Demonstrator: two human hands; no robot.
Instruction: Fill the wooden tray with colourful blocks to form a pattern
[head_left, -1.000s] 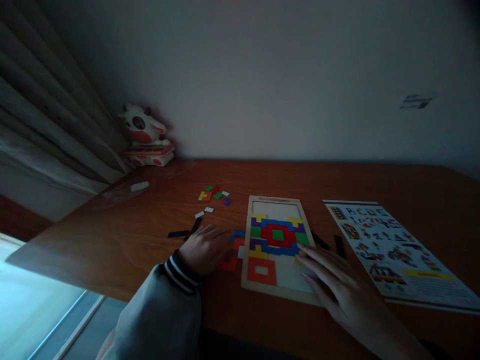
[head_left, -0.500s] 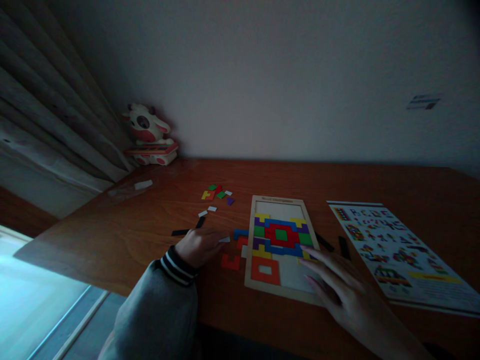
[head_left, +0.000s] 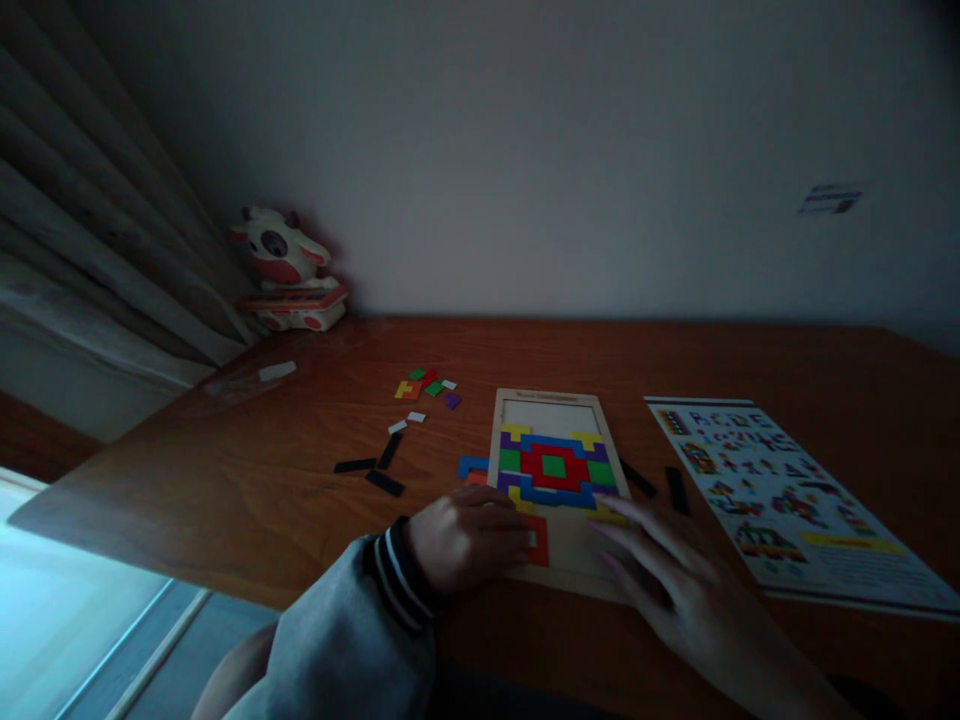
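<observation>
A wooden puzzle tray (head_left: 511, 397) is part-filled with flat coloured pieces, among them a red ring (head_left: 534, 468) around a green centre (head_left: 553, 467) and blue pieces (head_left: 555, 496). My left hand (head_left: 472, 540) lies over the tray's lower left, fingertips pinched at the hole of an orange square piece (head_left: 538, 555). A pale patch shows there; the small white piece in those fingers is mostly hidden. My right hand (head_left: 667, 560) is open, fingers spread, its fingertips resting at the yellow piece (head_left: 611, 508) near the tray's right side.
Several loose pieces lie left of the tray, including black strips (head_left: 385, 483), white pieces (head_left: 416, 417), a purple piece (head_left: 452, 401) and a blue piece (head_left: 471, 466). A printed pattern sheet (head_left: 780, 490) lies to the right. At the back left stands a cow toy (head_left: 289, 270).
My left hand has moved right with the white piece, from the loose pieces onto the orange square, uncovering a black strip. My right hand stays at the tray. The view has shifted slightly.
</observation>
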